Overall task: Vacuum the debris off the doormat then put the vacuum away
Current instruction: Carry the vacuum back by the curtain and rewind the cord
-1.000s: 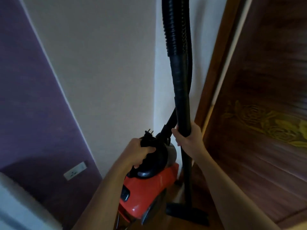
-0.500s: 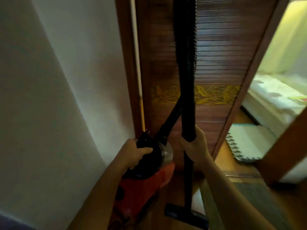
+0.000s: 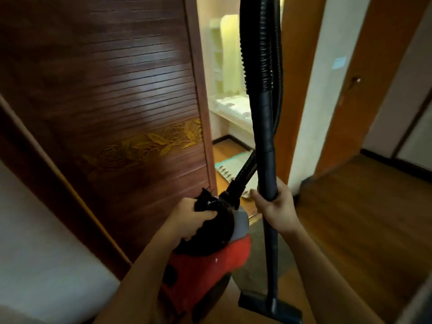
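I carry a red and black canister vacuum (image 3: 205,267) off the floor. My left hand (image 3: 189,218) grips its black top handle, where the plug prongs stick up. My right hand (image 3: 275,206) is closed around the upright black wand (image 3: 265,136). The wand ends low in the flat floor nozzle (image 3: 268,305), which hangs just above the wooden floor. The ribbed hose (image 3: 257,43) loops up out of view and comes back down to the canister. A grey doormat (image 3: 254,272) lies on the floor under the vacuum, partly hidden by it.
A dark slatted wooden door (image 3: 121,101) with a gold flower band stands close on the left. Ahead, a doorway opens into a bright room with a pale fringed rug (image 3: 230,168). An orange-brown door frame (image 3: 301,90) and wooden floor (image 3: 350,218) lie to the right.
My view has swung right, from the wall corner past the slatted door to the open doorway. Both hands keep the same grips on the vacuum and the wand.
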### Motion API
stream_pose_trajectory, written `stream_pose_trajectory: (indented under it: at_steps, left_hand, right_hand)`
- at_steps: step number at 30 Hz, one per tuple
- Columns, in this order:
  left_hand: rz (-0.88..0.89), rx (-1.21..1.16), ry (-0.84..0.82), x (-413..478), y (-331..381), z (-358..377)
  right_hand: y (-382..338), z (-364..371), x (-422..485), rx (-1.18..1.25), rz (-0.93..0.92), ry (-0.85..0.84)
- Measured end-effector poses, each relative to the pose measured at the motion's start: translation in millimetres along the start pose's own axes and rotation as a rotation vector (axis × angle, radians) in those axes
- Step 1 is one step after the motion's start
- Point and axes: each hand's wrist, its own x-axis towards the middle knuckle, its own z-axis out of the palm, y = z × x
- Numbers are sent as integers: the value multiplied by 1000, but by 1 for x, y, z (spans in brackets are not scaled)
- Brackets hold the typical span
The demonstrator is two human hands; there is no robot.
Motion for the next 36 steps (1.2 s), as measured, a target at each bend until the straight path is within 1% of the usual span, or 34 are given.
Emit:
stream_pose_trajectory:
  at_steps: [5, 9, 11, 18, 22, 27, 31, 36]
  left_hand:
    - [8, 28, -107, 42, 44, 84]
    - [31, 100, -216, 70, 82, 152]
    - [37, 131, -259, 85, 101, 184]
    - [124, 156, -352, 137, 158, 273]
    - [172, 151, -394, 166, 185, 313]
    - [190, 161, -462, 216, 212, 361]
    - [197, 156, -531, 271, 230, 399]
    - [195, 148, -613, 350, 259, 444]
  right_hand:
    - [37, -94, 5, -64, 61, 147]
    - [70, -168, 7, -78, 89, 171]
    - [80, -202, 11, -104, 93, 213]
    - [104, -304, 32, -120, 97, 271]
    - [117, -347, 45, -115, 111, 341]
    - [147, -390, 70, -159, 136, 413]
    - [177, -415, 98, -190, 176, 464]
    - [219, -446, 151, -295, 223, 543]
